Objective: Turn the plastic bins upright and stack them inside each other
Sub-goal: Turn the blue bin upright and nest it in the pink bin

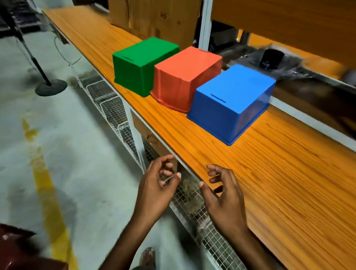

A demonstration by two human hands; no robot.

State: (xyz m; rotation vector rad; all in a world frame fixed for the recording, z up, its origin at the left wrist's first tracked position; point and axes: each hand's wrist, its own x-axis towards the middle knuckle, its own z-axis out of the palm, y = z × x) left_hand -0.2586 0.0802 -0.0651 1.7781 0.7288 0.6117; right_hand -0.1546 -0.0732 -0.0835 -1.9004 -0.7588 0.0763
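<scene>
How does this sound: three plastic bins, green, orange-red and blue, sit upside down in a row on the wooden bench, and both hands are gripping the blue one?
Not quite. The head view shows the left hand and right hand holding nothing, by the wooden bench's front edge, apart from the blue bin. The green bin, orange-red bin and blue one do sit upside down in a row.

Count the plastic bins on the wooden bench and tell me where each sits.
3, all upside down in a row on the bench: green bin farthest, orange bin in the middle, blue bin nearest the hands. No others are visible; clutter behind could hide more.
</scene>
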